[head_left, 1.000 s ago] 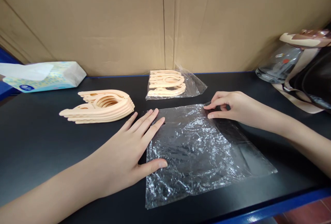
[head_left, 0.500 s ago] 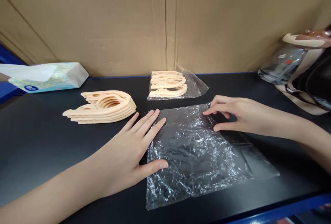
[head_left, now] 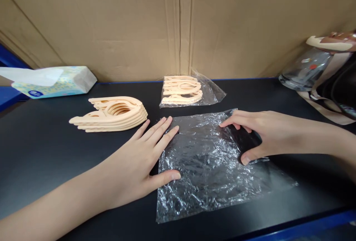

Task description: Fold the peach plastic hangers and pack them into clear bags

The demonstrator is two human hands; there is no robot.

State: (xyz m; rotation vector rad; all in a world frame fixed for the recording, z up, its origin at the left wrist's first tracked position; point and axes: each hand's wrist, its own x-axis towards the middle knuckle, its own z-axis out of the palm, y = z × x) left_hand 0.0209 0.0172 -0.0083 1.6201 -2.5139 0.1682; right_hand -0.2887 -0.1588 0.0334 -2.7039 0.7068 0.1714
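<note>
A crinkled clear plastic bag [head_left: 205, 159] lies flat on the black tabletop. Spread over its left edge, my left hand [head_left: 147, 159] rests palm down with the fingers apart. My right hand [head_left: 258, 129] is at the bag's right side, thumb and forefinger wide apart and touching the film; its other fingers curl partly out of sight. Left of the bag, near my left fingertips, is a neat stack of peach plastic folding hangers [head_left: 111, 116]. Behind the bag sits a clear packet of similar peach hangers [head_left: 182, 90].
A tissue pack [head_left: 58, 81] stands at the back left, a tissue sticking out. At the back right are a clear bottle [head_left: 304, 70] with a brown top, a strap [head_left: 325, 109] and a dark object. Cardboard [head_left: 125, 25] walls off the rear; a blue edge [head_left: 311, 226] runs along the front.
My right thumb has moved down and to the right along the bag, widening the gap to the forefinger. The bag's right part has shifted slightly. My left hand stays in place.
</note>
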